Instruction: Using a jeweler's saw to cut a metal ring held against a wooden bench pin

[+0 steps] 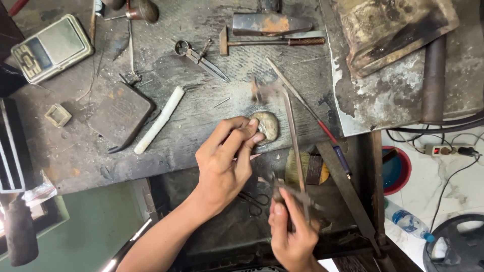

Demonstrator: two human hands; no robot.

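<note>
Two hands | left hand (224, 161) grip pinching one stone (266, 126) | right hand (292, 229) grip clenched on one file (294, 136)

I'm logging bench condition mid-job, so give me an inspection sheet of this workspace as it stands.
Surface: dark, scuffed workbench, dusty and worn, with a bare metal sheet at its right.
Job's things: small rounded stone-like piece at the bench edge; long thin file angled up over it.
Clutter: pocket scale, dividers, small hammer, white rod, dark flat block, small scissors on the shelf below.
Grippers: left hand pinches the piece; right hand grips the file.
Cables: power strip with black cords on the floor.
Surroundings: water bottle, red-rimmed basin on a pale floor.
</note>
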